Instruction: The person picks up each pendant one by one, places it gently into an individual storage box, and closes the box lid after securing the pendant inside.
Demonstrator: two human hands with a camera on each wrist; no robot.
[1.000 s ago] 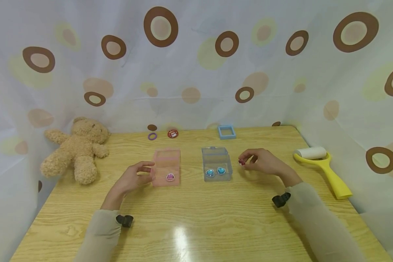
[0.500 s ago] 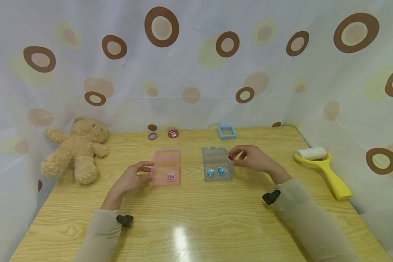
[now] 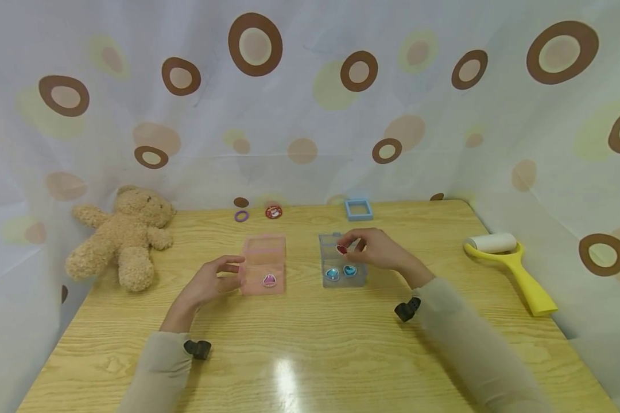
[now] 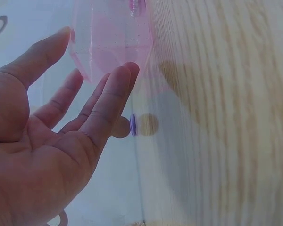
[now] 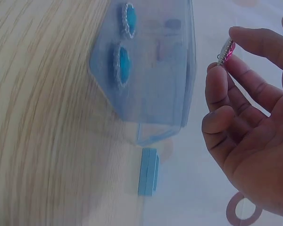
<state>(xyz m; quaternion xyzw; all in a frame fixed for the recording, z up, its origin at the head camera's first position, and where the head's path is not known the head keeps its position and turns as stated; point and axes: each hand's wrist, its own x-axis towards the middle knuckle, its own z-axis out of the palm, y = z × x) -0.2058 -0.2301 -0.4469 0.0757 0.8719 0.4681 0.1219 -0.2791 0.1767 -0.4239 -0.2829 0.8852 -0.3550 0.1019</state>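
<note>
My right hand (image 3: 379, 249) pinches a red gem charm (image 3: 341, 250) with a silvery beaded rim between thumb and fingers, over the back part of the clear blue box (image 3: 326, 263). Two blue heart gems (image 3: 332, 274) lie in that box's front part; the right wrist view shows them through its wall. At the left side of the clear pink box (image 3: 252, 289), my left hand (image 3: 209, 281) has its fingers spread and relaxed, fingertips right at the wall. One pink gem (image 3: 269, 280) lies in the pink box. Both boxes have their lids open.
A teddy bear (image 3: 121, 235) lies at the back left. Along the table's back edge are a purple ring (image 3: 241, 215), a red round badge (image 3: 274, 212) and a blue square frame (image 3: 359, 210). A yellow-handled lint roller (image 3: 519, 272) lies at the right.
My right hand has moved left with the red gem charm, from beside the blue box to over it. My left hand has stayed at the pink box.
</note>
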